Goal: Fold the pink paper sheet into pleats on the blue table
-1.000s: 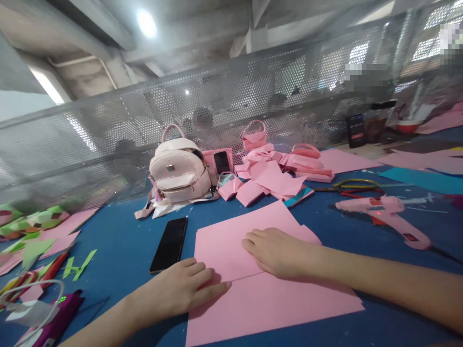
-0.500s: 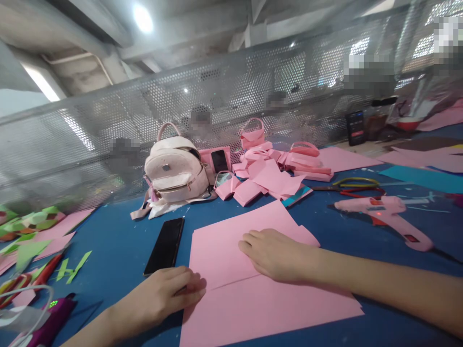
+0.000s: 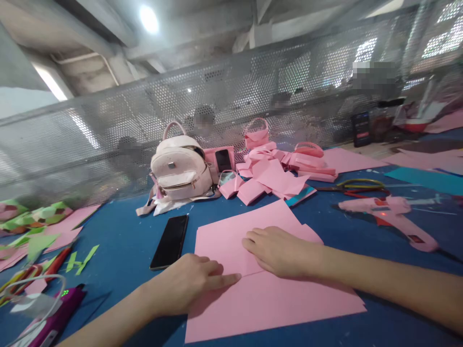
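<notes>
Pink paper sheets (image 3: 289, 299) lie in front of me on the blue table, with an edge or crease running across their middle. My left hand (image 3: 195, 282) rests over the left side, its index finger stretched out onto that line and its other fingers loosely bent. Palm down on the upper part of the paper, my right hand (image 3: 273, 248) lies with its fingers on the sheet, holding nothing between them. A corner of another pink piece sticks out beyond the right wrist. Beside the sheets at the left is a black phone (image 3: 169, 242).
A pale backpack (image 3: 183, 168) stands at the back, beside a heap of pink paper pieces (image 3: 271, 173). On the right lie a pink glue gun (image 3: 392, 217) and scissors (image 3: 361, 185). A purple power bank (image 3: 63, 313) and green paper scraps (image 3: 83, 260) are at the left.
My left hand has slid right along the line on the paper, its index finger now extended. My right hand stays in place on the sheet. The view has shifted slightly.
</notes>
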Demonstrator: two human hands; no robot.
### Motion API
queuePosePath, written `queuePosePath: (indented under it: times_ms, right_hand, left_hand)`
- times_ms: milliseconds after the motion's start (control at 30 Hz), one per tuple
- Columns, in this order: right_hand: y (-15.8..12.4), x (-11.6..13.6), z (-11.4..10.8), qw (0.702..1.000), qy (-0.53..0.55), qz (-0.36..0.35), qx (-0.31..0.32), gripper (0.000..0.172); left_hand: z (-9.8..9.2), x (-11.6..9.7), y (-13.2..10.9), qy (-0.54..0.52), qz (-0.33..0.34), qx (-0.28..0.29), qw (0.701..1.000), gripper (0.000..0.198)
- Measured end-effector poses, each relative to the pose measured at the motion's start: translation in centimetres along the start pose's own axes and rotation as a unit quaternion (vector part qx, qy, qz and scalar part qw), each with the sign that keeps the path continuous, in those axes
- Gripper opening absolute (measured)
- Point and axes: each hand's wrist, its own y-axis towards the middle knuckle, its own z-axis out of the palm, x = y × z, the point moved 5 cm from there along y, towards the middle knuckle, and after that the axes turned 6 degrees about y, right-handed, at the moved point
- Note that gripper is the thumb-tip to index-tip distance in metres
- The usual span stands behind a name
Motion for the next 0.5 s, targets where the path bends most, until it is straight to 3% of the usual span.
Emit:
queuePosePath:
  times_ms: [133,267,500]
  right_hand:
    - [0.0,-0.2,0.0,1.000,0.015,-0.003,-0.001,0.010]
    - [0.0,-0.4,-0.5,0.999,0.030,-0.014,0.004,0.008]
    - [0.4,-1.5,-0.7,0.992,0.109,-0.044,0.037,0.012]
  left_hand:
    - [-0.1,-0.2,1.8,0.014,0.004,0.009,1.000,0.072]
    - [-0.5,-0.7,3.1,0.012,0.009,-0.017,1.000,0.064]
    - [-0.8,-1.1,5.3,0.032,0.009,-0.037,0.999,0.073]
